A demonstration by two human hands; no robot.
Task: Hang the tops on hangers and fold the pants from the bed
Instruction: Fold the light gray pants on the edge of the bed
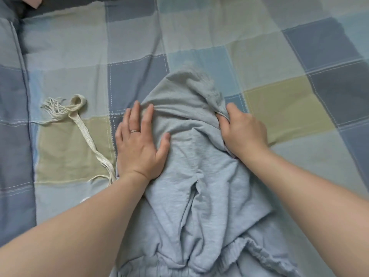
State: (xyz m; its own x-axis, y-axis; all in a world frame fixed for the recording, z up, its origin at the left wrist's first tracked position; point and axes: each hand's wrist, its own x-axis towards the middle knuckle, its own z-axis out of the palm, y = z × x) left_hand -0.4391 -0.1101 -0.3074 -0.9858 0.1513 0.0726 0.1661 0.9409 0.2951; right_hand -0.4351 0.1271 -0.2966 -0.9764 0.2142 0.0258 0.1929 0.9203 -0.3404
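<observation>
A: Your bare arms [79,226] come in from the bottom, and right between them is the stretchy waistband [249,254] of the light blue-grey pants [199,186].

B: Yes, and the pants lie bunched up in the middle of the checked bed cover [279,56], running away from you.

A: Your left hand [139,140] lies flat on the left side of the pants. Its fingers are straight and spread, and they press the cloth down. You have a ring [134,131] on one finger.

B: Your right hand [243,132] is different. Its fingers are curled tight around a fold on the far right side of the pants.

A: And a cream cord [85,134] with a stringy, frayed end lies on the cover just beside your left hand. Its near end reaches the edge of the pants.
</observation>
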